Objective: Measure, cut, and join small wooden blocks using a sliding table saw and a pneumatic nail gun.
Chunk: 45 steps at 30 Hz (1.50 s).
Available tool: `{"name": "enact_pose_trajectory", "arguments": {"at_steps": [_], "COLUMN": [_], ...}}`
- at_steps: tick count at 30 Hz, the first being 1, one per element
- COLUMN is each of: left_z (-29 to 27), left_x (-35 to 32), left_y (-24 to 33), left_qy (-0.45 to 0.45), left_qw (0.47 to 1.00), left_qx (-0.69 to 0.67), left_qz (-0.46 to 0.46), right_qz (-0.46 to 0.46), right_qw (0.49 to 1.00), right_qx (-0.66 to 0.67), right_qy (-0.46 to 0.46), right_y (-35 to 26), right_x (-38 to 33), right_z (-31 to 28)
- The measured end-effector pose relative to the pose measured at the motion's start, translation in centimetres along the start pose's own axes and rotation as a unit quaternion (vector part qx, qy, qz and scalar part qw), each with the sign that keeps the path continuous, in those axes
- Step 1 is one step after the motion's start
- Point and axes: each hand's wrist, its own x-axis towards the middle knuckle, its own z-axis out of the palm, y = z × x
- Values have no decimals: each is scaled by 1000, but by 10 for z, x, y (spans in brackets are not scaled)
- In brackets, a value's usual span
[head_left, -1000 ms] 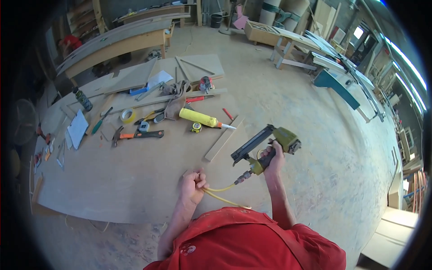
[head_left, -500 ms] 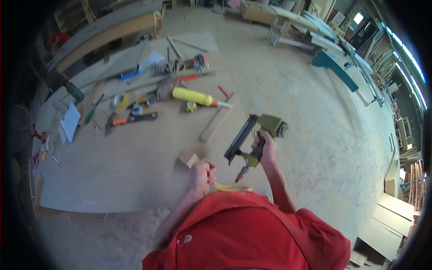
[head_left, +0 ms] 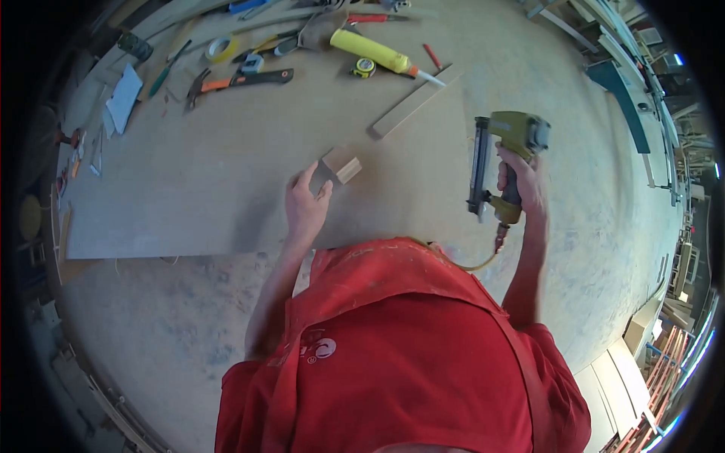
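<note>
I saw the small wooden block [head_left: 337, 167] lying on the large board [head_left: 189, 196] that served as worktop. The left hand [head_left: 306, 204] touched its near edge, fingers [head_left: 305, 178] half open around it. The right hand [head_left: 521, 181] had its fingers closed on a green nail gun [head_left: 504, 155], held above the floor. Farther away lay a wooden strip [head_left: 415, 110], a yellow tube [head_left: 370, 51] and white papers [head_left: 123, 98].
</note>
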Motion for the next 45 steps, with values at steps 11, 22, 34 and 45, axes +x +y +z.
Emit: {"name": "enact_pose_trajectory", "arguments": {"at_steps": [11, 22, 34, 45], "left_z": [25, 33, 42, 38], "left_x": [7, 1, -14, -13], "left_y": [11, -8, -8, 0], "left_qy": [-111, -42, 26, -82], "left_qw": [966, 951, 963, 983], "left_qx": [233, 285, 192, 163], "left_qz": [15, 109, 185, 5], "right_qz": [-202, -226, -127, -237], "right_qw": [795, 747, 882, 873], "right_qx": [-556, -573, -329, -358], "right_qy": [-136, -251, -314, -232], "right_y": [93, 74, 100, 103], "right_x": [22, 39, 67, 41], "right_z": [94, 99, 212, 205]}}
